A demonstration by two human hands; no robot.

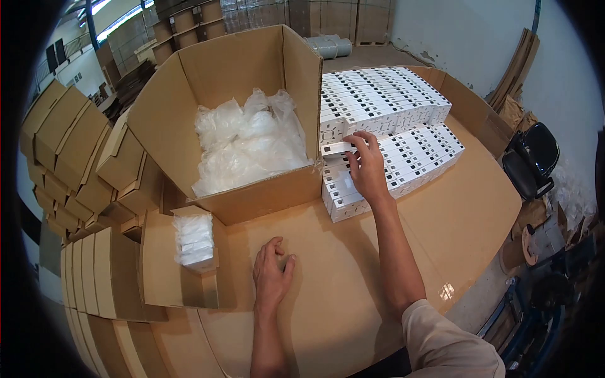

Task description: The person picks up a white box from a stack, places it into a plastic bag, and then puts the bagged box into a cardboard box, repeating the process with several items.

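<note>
My right hand [367,160] is over the front stack of white boxes [419,154], its thumb and fingers pinched on a white box [337,148] with a dark square at its end. That box lies beside the wall of the large carton. My left hand [272,268] hovers over or rests on the brown table surface [328,271], fingers loosely curled and apart, holding nothing. The large open carton [265,198] holds clear plastic bags [249,142]. Left of my left hand, a small open carton [161,271] contains white wrapped packets [194,238].
A taller stack of white boxes [378,94] stands behind the front one. Folded brown cartons [69,138] are piled at the left, with more cartons [94,271] at the lower left. A black chair [532,157] stands beyond the table at the right.
</note>
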